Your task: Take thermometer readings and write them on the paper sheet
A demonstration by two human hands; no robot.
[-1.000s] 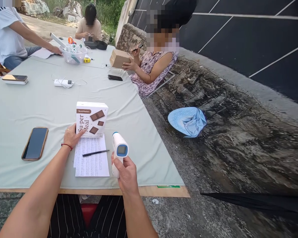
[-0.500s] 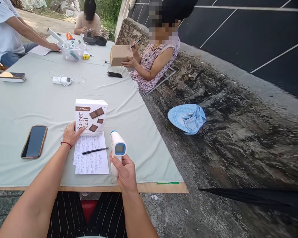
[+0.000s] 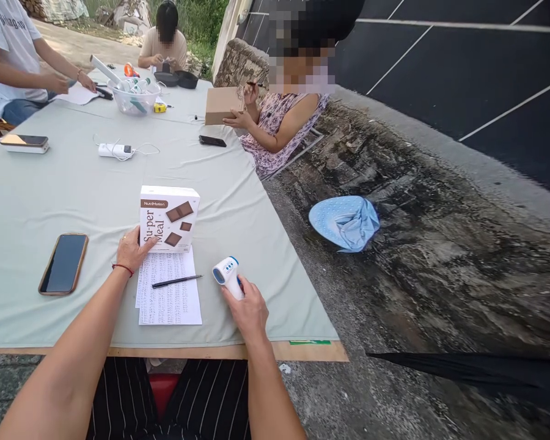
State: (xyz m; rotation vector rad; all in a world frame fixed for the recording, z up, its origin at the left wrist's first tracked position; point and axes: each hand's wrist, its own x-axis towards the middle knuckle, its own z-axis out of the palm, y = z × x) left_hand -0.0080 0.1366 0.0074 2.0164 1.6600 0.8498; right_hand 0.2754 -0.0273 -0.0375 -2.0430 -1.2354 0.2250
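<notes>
In the head view, the box [image 3: 173, 194] reads "NutriMotion" in pale letters on a brown band at its top left, with "Su-per Meal" running up the front below in large brown letters beside pictures of brown squares; the finer print is too small to read. It is at the far end of the sheets [image 3: 169, 311], in from the middle of the near edge of the table [image 3: 256, 244], front toward the wearer. The left hand [image 3: 131, 249] grips its left side, partly open to the box's thickness, thumb across the lower front and fingers behind. The right hand [image 3: 249, 308] is closed around the handle of the thermometer [image 3: 225, 271], a white one with blue-rimmed end and small blue buttons, above the table near its near right corner; its lettering is illegible. The sheets carry dense rows of tiny characters, also unreadable, and a black pen [image 3: 176, 282] lies across them. A phone [image 3: 64, 264], screen dark, lies left of the left hand, near the near edge. Toward the far edge stand a clear basket [image 3: 131, 109] and a yellow tape measure [image 3: 160, 107]; at the right edge, a co-worker holds a plain carton [image 3: 219, 109].
</notes>
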